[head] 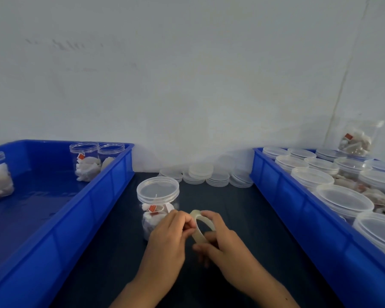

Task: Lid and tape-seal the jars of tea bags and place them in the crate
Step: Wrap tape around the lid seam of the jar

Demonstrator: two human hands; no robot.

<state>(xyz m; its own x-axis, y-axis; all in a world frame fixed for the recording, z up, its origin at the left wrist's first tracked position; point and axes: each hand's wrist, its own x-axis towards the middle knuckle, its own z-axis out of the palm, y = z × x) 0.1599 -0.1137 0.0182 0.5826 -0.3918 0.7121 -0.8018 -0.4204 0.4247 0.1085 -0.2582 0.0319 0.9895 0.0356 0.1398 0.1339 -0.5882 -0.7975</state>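
Blue crates (111, 181) — dark table (242, 207)

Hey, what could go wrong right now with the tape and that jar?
The left hand picks at the tape roll held by the right hand; the end may tear or restick. The lidded jar stands unheld beside the left hand, so a nudge might tip it.
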